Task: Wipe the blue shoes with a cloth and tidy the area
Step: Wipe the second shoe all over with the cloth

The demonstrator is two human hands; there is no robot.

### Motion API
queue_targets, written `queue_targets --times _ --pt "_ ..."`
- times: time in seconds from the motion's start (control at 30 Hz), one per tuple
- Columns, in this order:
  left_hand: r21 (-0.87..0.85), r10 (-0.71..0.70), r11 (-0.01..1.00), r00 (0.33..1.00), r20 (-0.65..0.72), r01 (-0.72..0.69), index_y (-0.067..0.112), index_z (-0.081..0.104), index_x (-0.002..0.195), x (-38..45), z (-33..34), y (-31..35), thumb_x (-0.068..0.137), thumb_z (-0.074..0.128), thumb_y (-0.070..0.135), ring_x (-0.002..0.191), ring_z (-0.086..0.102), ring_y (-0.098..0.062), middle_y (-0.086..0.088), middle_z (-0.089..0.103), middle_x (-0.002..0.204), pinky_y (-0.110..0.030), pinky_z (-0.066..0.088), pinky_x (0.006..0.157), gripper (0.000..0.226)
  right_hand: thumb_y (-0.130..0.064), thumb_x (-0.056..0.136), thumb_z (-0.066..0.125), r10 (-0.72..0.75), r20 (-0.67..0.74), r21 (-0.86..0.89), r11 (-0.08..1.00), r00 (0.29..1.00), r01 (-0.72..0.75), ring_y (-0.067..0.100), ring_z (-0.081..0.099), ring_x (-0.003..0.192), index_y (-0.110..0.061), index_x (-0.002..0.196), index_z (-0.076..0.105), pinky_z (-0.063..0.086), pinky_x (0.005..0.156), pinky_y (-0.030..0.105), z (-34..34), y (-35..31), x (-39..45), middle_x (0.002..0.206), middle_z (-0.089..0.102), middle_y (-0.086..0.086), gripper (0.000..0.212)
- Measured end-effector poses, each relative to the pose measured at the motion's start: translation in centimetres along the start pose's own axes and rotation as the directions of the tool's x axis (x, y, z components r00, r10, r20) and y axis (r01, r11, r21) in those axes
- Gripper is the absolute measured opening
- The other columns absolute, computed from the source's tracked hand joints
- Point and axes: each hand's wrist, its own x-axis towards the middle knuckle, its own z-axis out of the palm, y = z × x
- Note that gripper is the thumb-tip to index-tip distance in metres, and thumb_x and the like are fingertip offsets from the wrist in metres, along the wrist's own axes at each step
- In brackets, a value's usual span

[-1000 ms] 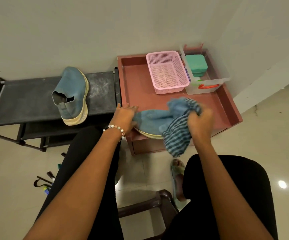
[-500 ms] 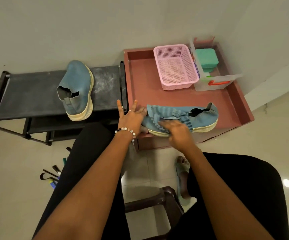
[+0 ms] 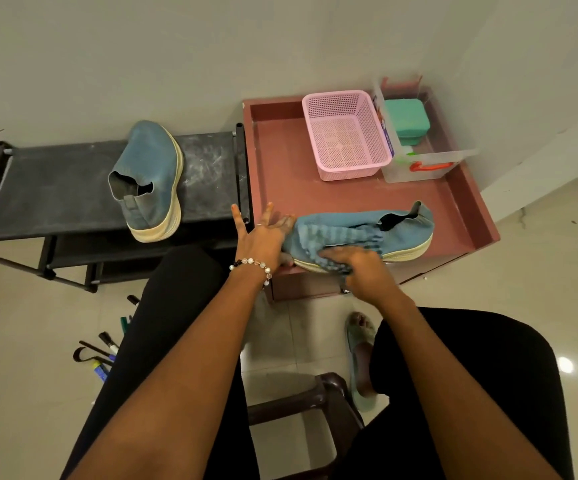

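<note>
One blue shoe (image 3: 408,230) lies on its side at the front edge of the reddish-brown tray table (image 3: 349,195), its toe pointing left. A blue striped cloth (image 3: 332,233) is draped over its front half. My right hand (image 3: 360,271) holds the cloth against the shoe's near side, by the pale sole. My left hand (image 3: 263,237) touches the toe with its fingers spread and straight. The second blue shoe (image 3: 152,181) stands on the black shoe rack (image 3: 55,188) to the left, heel toward me.
A pink basket (image 3: 346,133) and a clear plastic box (image 3: 426,164) holding a green case (image 3: 407,121) sit at the back of the table. Pens (image 3: 104,351) lie on the floor at the left. A brown stool (image 3: 315,393) stands between my knees.
My right hand brought the bunched cloth down from the shoe's heel end and now holds it low on the shoe's near side. My left hand's fingers have spread at the toe.
</note>
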Motion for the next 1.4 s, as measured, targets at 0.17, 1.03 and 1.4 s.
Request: queue_targets --times 0.17,1.03,1.4 --pt "0.028 -0.012 1.000 1.000 -0.007 0.012 0.029 0.017 0.151 -0.1 0.1 0.4 0.082 0.064 0.048 0.148 0.000 -0.017 0.008 0.032 0.153 -0.066 -0.023 0.101 0.086 -0.002 0.077 0.054 0.232 -0.262 -0.272 0.914 0.937 -0.302 0.036 0.054 0.104 -0.011 0.120 0.064 0.045 0.089 0.040 -0.4 0.1 -1.1 0.109 0.066 0.016 0.045" --pt "-0.602 0.031 0.786 0.981 -0.191 -0.142 0.016 0.070 0.112 -1.1 -1.6 8.5 0.089 0.062 0.025 0.095 0.068 -0.017 -0.005 0.074 0.098 -0.033 0.051 0.089 0.026 0.004 0.074 0.047 0.923 -0.319 0.933 0.266 0.217 0.242 0.016 0.061 0.069 -0.018 0.070 0.059 0.052 0.068 0.032 -12.0 7.2 -5.2 0.074 0.062 -0.001 0.025" --pt "-0.830 -0.081 0.557 0.997 -0.021 0.028 0.002 0.067 0.108 3.6 -0.3 7.9 0.093 0.054 0.003 0.058 0.062 -0.009 -0.005 0.070 0.077 -0.025 0.056 0.072 0.020 -0.017 0.084 0.051 0.593 -0.415 0.408 0.799 0.690 -0.441 0.035 0.055 0.111 -0.009 0.118 0.056 0.047 0.093 0.046 -9.0 12.8 1.8 0.117 0.059 0.016 0.036"
